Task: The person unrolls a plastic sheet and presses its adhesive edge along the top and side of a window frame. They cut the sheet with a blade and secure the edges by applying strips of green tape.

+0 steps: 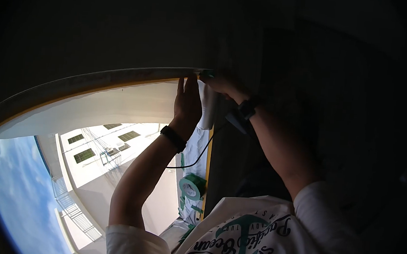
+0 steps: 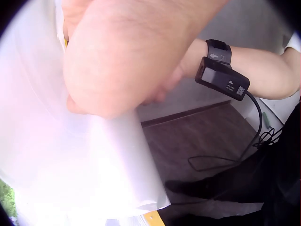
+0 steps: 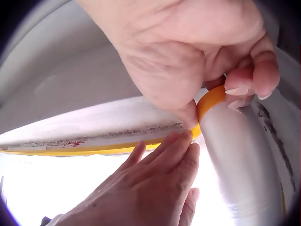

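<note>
My left hand [image 1: 187, 104] reaches up to the top edge of the window opening, its fingers extended. In the right wrist view those fingers [image 3: 162, 162] press along a yellow tape strip [image 3: 84, 151] on the frame's edge. Close beside it, at the corner, my right hand [image 1: 226, 85] grips a roll of masking film [image 3: 244, 160] by its yellow tape end [image 3: 211, 101], thumb on one side and curled fingers on the other. Translucent film [image 2: 124, 169] hangs below the hands in the left wrist view. A small green item [image 1: 207, 73] shows at the right hand's fingertips.
A green tape roll [image 1: 192, 187] sits on the film-covered side of the window, near green tape pieces. A black cable [image 1: 196, 162] runs from the right wrist's camera. Outside are a white building [image 1: 101, 152] and sky. Dark floor [image 2: 197, 136] lies below.
</note>
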### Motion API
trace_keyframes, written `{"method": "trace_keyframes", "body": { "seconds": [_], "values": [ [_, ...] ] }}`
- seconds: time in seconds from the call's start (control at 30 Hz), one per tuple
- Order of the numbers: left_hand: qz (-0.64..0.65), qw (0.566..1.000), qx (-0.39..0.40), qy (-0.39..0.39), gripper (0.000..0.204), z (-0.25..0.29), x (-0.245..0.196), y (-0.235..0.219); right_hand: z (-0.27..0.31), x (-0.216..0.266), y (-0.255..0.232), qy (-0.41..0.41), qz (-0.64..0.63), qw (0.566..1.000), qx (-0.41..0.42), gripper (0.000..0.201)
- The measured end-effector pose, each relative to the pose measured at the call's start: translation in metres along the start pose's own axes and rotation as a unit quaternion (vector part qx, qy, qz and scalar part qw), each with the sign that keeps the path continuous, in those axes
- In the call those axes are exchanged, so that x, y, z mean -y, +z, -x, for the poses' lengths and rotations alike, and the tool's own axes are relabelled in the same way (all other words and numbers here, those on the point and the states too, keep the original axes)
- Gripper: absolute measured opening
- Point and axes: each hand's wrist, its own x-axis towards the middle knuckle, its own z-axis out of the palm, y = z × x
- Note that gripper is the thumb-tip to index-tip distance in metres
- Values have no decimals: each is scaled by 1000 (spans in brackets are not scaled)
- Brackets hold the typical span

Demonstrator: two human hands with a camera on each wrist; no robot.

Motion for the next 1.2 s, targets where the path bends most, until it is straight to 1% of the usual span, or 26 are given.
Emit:
{"method": "trace_keyframes", "body": {
  "seconds": [0.03, 0.1, 0.13, 0.2, 0.23, 0.27, 0.3, 0.43, 0.5, 0.53, 0.6, 0.63, 0.7, 0.73, 0.77, 0.8, 0.83, 0.9, 0.93, 1.0, 1.03, 1.1, 1.13, 1.17, 1.2],
  "values": [
    [3, 1000, 0, -3, 58, 0, 1, -4, 3, 8, -7, 0, 4, 1000, 1, 56],
    [14, 1000, 10, 16, 56, 1, 4, -11, 7, 20, -17, 111, 24, 989, 91, 42],
    [18, 1000, 11, 13, 56, 0, 3, -9, 10, 20, -17, 111, 29, 989, 93, 42],
    [32, 999, 8, 14, 55, -3, 3, -8, 18, 18, -18, 56, -3, 996, 66, 41],
    [35, 999, 9, 12, 55, -6, 2, -6, 12, 8, -14, 57, 1, 996, 67, 41],
    [50, 999, 16, 12, 55, -9, 1, -5, 3, -7, -7, -12, 1, 999, 44, 41],
    [64, 998, 24, 12, 54, -9, -1, -3, 2, -9, -4, -80, 1, 997, 22, 41],
    [53, 998, 16, 15, 55, -8, 2, -8, -3, -10, -6, -53, 22, 998, 40, 43],
    [8, 999, 39, 24, 56, -8, 4, -13, -5, -7, -6, -32, 6, 999, 7, 44],
    [10, 999, 41, 25, 56, -10, 4, -14, -6, -2, -11, -30, 7, 999, 9, 44],
    [-4, 998, 54, 15, 56, -8, 1, -15, -4, 5, -15, 46, 37, 998, 33, 46],
    [-2, 998, 56, 14, 56, -8, 0, -14, -4, 5, -16, 46, 39, 998, 36, 46],
    [18, 997, 71, 29, 56, -13, -1, -11, -6, 3, -18, 38, 70, 996, 47, 55],
    [20, 997, 73, 28, 56, -15, -3, -8, -10, -2, -14, 39, 72, 995, 49, 55],
    [33, 998, 51, 21, 56, -16, -4, -6, -14, -7, -7, 18, 61, 998, 29, 56],
    [46, 998, 29, 14, 56, -17, -6, -3, -11, -1, -7, -3, 51, 999, 9, 57],
    [48, 998, 30, 11, 56, -19, -9, 0, -9, 4, -11, -4, 54, 998, 11, 57],
    [19, 999, 35, 6, 59, -20, -12, 2, -4, 14, -19, 68, 13, 994, 82, 52],
    [22, 999, 38, 3, 59, -20, -12, 1, -7, 11, -19, 67, 17, 994, 86, 52],
    [4, 998, 55, 20, 62, -21, -9, -1, -14, 3, -18, 59, 42, 987, 145, 50],
    [7, 998, 57, 15, 62, -21, -8, -4, -15, -1, -19, 58, 47, 986, 148, 50],
    [-40, 998, 50, 10, 65, -21, -7, -9, -15, -10, -18, -45, 21, 991, 124, 48],
    [-36, 998, 53, 5, 65, -21, -8, -9, -16, -17, -15, -47, 26, 990, 128, 48],
    [-45, 997, 56, 7, 65, -22, -8, -9, -16, -24, -12, -113, 30, 989, 91, 47],
    [-53, 997, 60, 10, 65, -22, -7, -10, -12, -22, -12, -179, 33, 982, 55, 45]
  ]
}}
